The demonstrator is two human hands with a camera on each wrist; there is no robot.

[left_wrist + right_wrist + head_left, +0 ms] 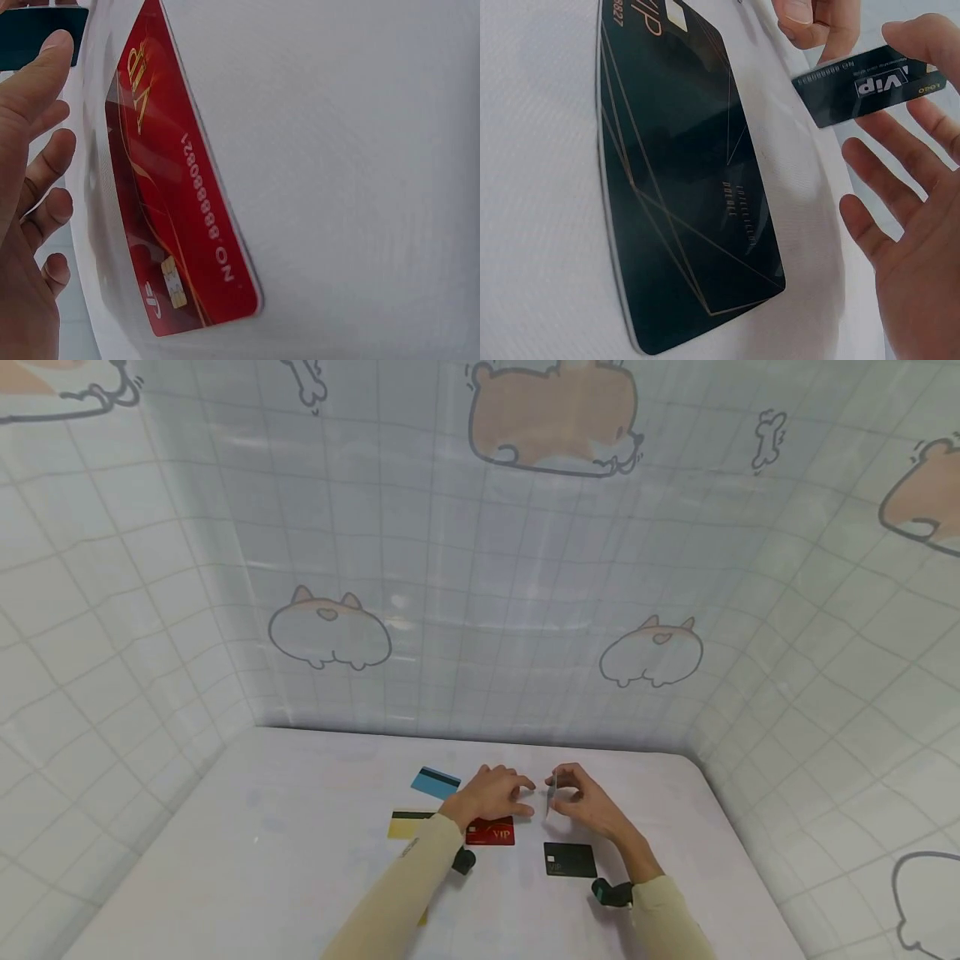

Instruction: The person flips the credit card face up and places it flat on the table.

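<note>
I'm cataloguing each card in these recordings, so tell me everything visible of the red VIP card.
The red VIP card looks like glossy plastic, with gold VIP lettering, a gold-toned chip, pale number print and thin curved lines beside a darker area. It lies chip side up on the white table, partly hidden by the left hand in the head view; no finger visibly touches it.

White table (pixel 247 860) — several coloured cards (pixel 491 832)

White table (pixel 255 843), gridded sheeting (pixel 525 543) on three sides with cartoon dogs (pixel 555 420) and bones (pixel 768 441)
</note>
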